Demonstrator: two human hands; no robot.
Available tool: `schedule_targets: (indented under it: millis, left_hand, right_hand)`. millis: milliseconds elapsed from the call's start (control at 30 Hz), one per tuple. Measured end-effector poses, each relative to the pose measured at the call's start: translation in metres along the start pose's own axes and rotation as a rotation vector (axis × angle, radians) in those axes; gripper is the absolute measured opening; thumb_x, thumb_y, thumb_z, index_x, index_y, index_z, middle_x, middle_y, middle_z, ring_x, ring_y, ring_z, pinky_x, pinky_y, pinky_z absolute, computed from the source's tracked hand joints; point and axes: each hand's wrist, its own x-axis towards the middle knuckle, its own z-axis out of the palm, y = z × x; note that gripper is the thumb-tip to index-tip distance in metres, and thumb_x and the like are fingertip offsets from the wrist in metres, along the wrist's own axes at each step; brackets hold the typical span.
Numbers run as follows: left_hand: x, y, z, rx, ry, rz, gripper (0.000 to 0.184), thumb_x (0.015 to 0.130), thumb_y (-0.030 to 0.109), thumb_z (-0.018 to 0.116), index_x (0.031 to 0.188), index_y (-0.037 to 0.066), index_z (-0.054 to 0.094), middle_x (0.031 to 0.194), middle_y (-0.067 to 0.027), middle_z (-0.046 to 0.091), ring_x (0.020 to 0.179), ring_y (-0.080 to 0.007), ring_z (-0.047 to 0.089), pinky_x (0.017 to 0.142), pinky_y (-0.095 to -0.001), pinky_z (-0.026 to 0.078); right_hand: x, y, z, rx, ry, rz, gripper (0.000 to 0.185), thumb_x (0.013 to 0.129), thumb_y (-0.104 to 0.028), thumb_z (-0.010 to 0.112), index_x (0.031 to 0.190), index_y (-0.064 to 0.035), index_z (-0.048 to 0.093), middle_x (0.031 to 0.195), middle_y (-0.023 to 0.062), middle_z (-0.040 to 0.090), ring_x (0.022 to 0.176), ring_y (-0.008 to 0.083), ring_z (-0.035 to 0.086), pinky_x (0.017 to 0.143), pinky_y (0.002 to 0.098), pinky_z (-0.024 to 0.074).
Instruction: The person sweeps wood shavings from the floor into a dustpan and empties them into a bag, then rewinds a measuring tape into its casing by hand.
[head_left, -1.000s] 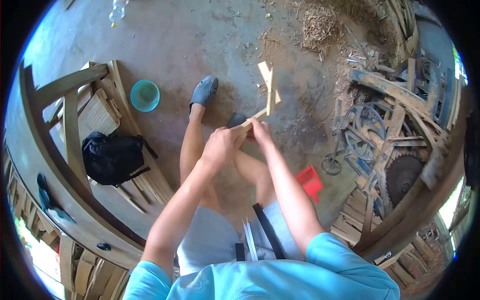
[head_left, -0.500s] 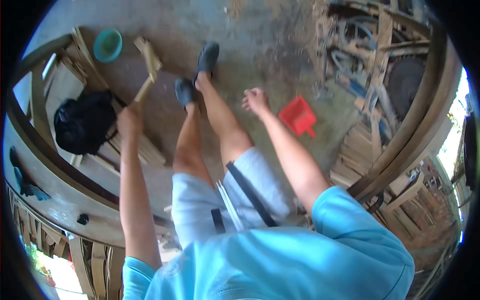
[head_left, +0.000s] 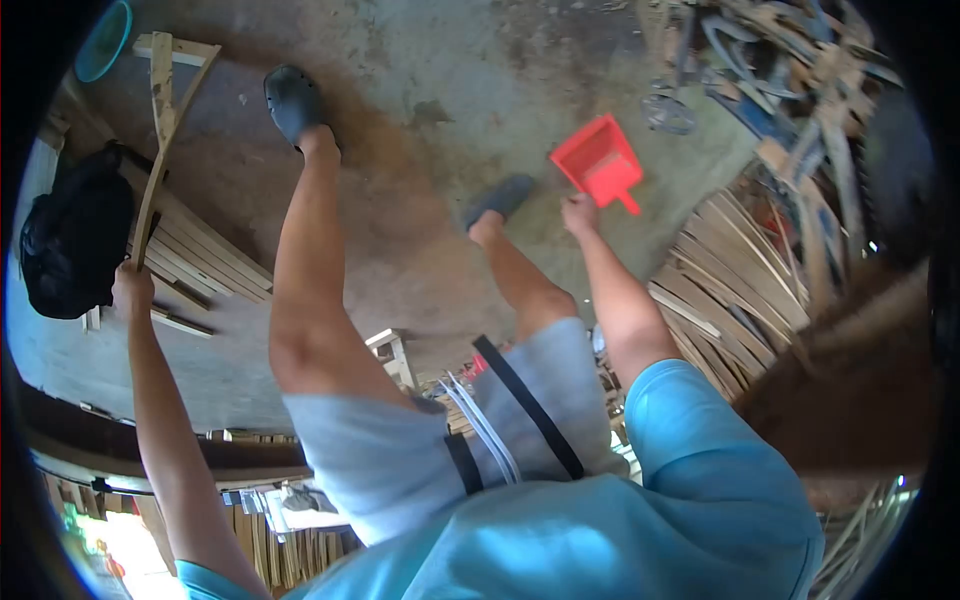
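Note:
My left hand is closed around the lower end of a long wooden piece. At its far end a short crossbar and a slanting brace form a frame; I cannot tell its exact kind. A black bag lies close beside that hand. My right hand has its fingers curled, with nothing visible in them. It appears just beside a red dustpan on the floor, whose short handle points toward me. Whether the hand touches the dustpan I cannot tell.
Long wooden strips lie by the bag. A turquoise basin is at the far left. Stacked boards and a heap of curved wood scraps fill the right side. A small pale wooden frame stands behind my legs.
My feet have moved apart in a step and the view has shifted. My right hand has come close to the red dustpan. The wooden piece stays in my left hand.

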Motion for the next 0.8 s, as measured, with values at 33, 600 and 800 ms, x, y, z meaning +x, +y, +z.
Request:
schedule_targets:
  millis: [33, 600, 800]
  left_hand:
    - [0.014, -0.017, 0.023, 0.037, 0.007, 0.033, 0.034, 0.083, 0.031, 0.058, 0.114, 0.017, 0.061, 0.11, -0.0166, 0.065, 0.102, -0.0392, 0.061, 0.086, -0.0499, 0.049]
    - [0.186, -0.062, 0.099, 0.519, 0.458, 0.778, 0.028, 0.089, 0.007, 0.046, 0.112, 0.001, 0.061, 0.124, -0.0228, 0.055, 0.114, -0.0339, 0.054, 0.095, -0.0432, 0.044]
    - [-0.098, 0.268, -0.023, -0.296, 0.102, 0.754, 0.043, 0.087, 0.028, 0.062, 0.123, 0.004, 0.057, 0.102, -0.0199, 0.064, 0.091, -0.0285, 0.063, 0.081, -0.0372, 0.048]
  right_hand:
    - [0.017, 0.005, 0.008, -0.166, -0.028, -0.004, 0.029, 0.081, -0.028, 0.066, 0.095, -0.0022, 0.063, 0.083, 0.013, 0.069, 0.067, 0.0271, 0.066, 0.064, 0.0385, 0.0549]
    - [0.255, 0.152, 0.119, -0.737, 0.101, -0.115, 0.028, 0.093, -0.027, 0.046, 0.101, -0.008, 0.065, 0.109, 0.0184, 0.064, 0.112, 0.0349, 0.053, 0.09, 0.0519, 0.041]
    - [0.121, 0.034, 0.043, -0.256, 0.263, -0.299, 0.039, 0.096, -0.037, 0.046, 0.097, -0.0007, 0.059, 0.089, 0.0274, 0.064, 0.087, 0.0464, 0.061, 0.074, 0.0546, 0.047]
